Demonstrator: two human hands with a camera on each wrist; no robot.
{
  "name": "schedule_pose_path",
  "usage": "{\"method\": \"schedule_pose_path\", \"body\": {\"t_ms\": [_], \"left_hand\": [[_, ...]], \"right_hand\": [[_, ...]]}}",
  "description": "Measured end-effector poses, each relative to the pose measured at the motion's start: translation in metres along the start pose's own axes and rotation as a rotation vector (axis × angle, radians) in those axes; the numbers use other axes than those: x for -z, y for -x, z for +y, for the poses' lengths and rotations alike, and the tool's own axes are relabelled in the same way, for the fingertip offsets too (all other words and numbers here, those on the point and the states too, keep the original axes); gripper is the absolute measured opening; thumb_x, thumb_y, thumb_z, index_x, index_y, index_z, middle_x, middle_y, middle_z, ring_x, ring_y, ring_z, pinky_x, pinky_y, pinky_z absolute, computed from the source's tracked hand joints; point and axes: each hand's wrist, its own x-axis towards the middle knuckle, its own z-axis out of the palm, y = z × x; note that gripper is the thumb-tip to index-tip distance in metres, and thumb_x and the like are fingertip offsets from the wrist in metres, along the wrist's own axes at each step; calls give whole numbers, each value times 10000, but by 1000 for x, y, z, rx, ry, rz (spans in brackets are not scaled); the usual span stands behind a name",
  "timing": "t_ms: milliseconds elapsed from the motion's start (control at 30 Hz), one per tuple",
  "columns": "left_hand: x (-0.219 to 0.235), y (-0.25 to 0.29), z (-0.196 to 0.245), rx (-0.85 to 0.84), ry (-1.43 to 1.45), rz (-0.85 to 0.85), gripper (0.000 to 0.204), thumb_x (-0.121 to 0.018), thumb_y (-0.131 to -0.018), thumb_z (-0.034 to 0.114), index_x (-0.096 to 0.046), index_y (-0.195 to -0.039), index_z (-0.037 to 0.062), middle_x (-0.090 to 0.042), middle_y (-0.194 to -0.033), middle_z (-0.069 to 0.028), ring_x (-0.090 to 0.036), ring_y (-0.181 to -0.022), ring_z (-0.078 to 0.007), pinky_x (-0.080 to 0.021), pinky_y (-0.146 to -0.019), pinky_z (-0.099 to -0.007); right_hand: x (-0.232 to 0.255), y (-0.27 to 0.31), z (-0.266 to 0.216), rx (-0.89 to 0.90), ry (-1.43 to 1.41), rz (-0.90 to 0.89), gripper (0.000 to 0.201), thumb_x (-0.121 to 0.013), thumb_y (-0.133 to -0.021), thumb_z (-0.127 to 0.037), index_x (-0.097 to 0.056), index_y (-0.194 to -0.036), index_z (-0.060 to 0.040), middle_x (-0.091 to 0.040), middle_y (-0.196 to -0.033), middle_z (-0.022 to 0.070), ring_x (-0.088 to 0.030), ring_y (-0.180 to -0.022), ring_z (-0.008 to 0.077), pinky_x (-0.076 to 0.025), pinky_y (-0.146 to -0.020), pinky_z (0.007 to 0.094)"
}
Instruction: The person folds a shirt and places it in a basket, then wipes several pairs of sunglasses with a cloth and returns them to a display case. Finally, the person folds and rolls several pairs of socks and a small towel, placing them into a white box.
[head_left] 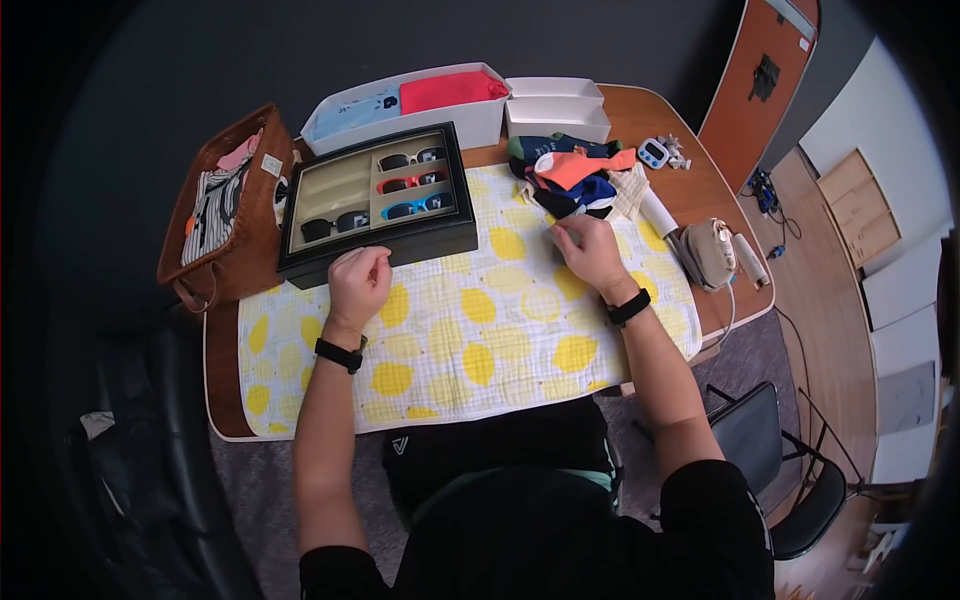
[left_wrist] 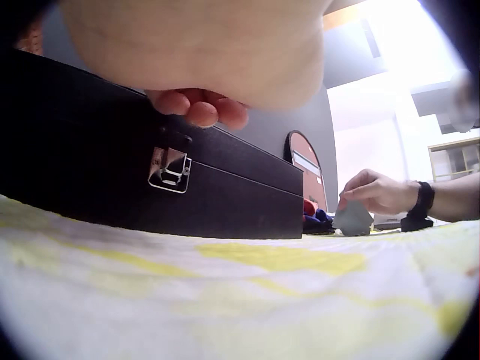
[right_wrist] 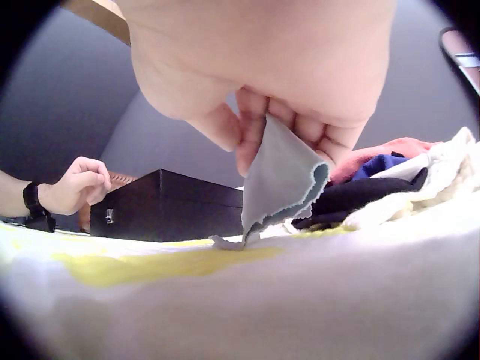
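Note:
My right hand (head_left: 592, 250) pinches a small grey cleaning cloth (right_wrist: 283, 176) with a jagged edge. The cloth hangs folded from the fingertips, its lower corner at the lemon-print tablecloth (head_left: 470, 340); in the head view the hand mostly hides it. Beside that hand lies a pile of socks (head_left: 570, 175). My left hand (head_left: 360, 285), fingers loosely curled and holding nothing, hovers by the front edge of the black sunglasses case (head_left: 380, 258). A metal latch (left_wrist: 170, 169) shows on the case front. Inside are black sunglasses (head_left: 335, 224), red ones (head_left: 412, 182) and others in compartments.
A brown basket (head_left: 250, 235) of clothes stands left of the case. Behind it are a white bin (head_left: 480, 128) with folded clothes and a smaller white box (head_left: 558, 125). At the right lie a blue-and-white timer (head_left: 653, 152), a beige pouch (head_left: 707, 255) and a white roll (head_left: 656, 213).

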Motion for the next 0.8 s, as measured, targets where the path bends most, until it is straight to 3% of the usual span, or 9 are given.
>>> {"method": "schedule_pose_path", "body": {"t_ms": [100, 300, 367, 467, 567, 800], "left_hand": [[0, 0, 0, -16, 1, 15, 62, -646, -809, -21, -673, -841, 25, -623, -662, -117, -610, -561, -278, -493, -550, -369], [2, -1, 2, -29, -18, -26, 60, -642, -807, -21, -665, -836, 26, -624, -666, -121, -614, -571, -297, -502, -567, -380], [0, -1, 3, -22, -8, -7, 60, -642, -806, -21, -664, -836, 26, -624, -666, -122, -617, -577, -300, -504, -571, -383], [1, 0, 2, -2, -8, 7, 63, -643, -803, -24, -665, -836, 24, -629, -671, -123, -633, -599, -303, -508, -575, -385], [1, 2, 1, 0, -26, -57, 71, -643, -832, -43, -679, -870, 4, -657, -705, -131, -648, -601, -272, -505, -565, -340], [3, -3, 7, -2, -6, -16, 47, -633, -823, -17, -666, -835, 15, -634, -695, -140, -631, -614, -316, -502, -580, -388]], "right_hand": [[0, -2, 10, 51, -19, 48, 150, -666, -866, -107, -749, -914, 9, -724, -861, 202, -691, -700, 346, -549, -662, 402], [8, -4, 6, -161, -125, 0, 157, -643, -869, -96, -752, -931, -1, -733, -855, 195, -695, -696, 329, -552, -670, 383], [6, -3, 10, -70, -129, 38, 161, -632, -843, -74, -749, -924, 1, -734, -859, 191, -692, -694, 326, -551, -670, 384], [4, -1, 8, -69, -91, 15, 178, -611, -811, -51, -745, -915, 3, -733, -865, 194, -694, -707, 329, -557, -679, 391], [-1, 0, 9, -19, -88, 12, 198, -591, -787, -39, -742, -908, 6, -729, -867, 199, -698, -729, 345, -565, -701, 409], [0, 0, 10, 22, -46, 1, 200, -593, -784, -45, -748, -900, 5, -721, -854, 208, -698, -755, 369, -567, -727, 434]]}}
